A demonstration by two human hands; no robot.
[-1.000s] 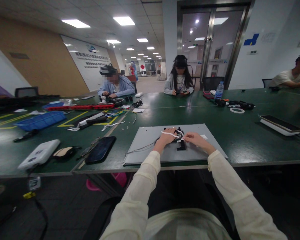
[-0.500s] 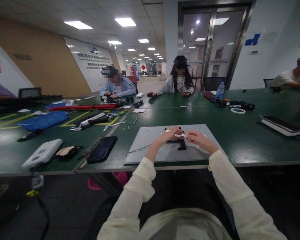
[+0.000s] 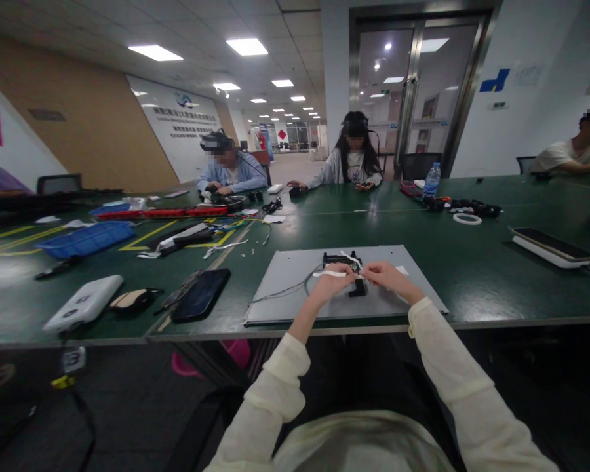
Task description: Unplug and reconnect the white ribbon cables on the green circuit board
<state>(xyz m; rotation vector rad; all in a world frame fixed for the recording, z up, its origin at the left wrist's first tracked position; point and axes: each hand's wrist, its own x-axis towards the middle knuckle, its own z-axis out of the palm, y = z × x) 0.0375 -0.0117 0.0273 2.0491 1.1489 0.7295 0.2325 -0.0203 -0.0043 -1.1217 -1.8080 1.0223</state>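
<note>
My left hand [image 3: 335,278] and my right hand [image 3: 384,274] meet over a flat grey panel [image 3: 280,282], both with fingers pinched. From my left fingers a narrow white tape-like strip [image 3: 323,273] sticks out to the left. Another thin white strip [image 3: 350,258] rises up and left from where my right fingertips close. Whether the two strips are one piece, I cannot tell. Beneath the hands, a black bracket-like part [image 3: 358,288] lies on the panel, partly hidden. A thin grey cable [image 3: 280,292] runs from it to the panel's left edge.
A dark phone [image 3: 201,295] and a white device [image 3: 84,301] lie left of the panel, beyond them a blue tray [image 3: 88,238]. To the right are a white ring-shaped roll [image 3: 467,219], a water bottle [image 3: 432,179] and a dark-topped device [image 3: 553,246]. Other people sit around the table.
My left hand has lowered, turned and drawn in toward my right hand, uncovering more of the black part. The white strips now stick out farther, one leftward and one upward.
</note>
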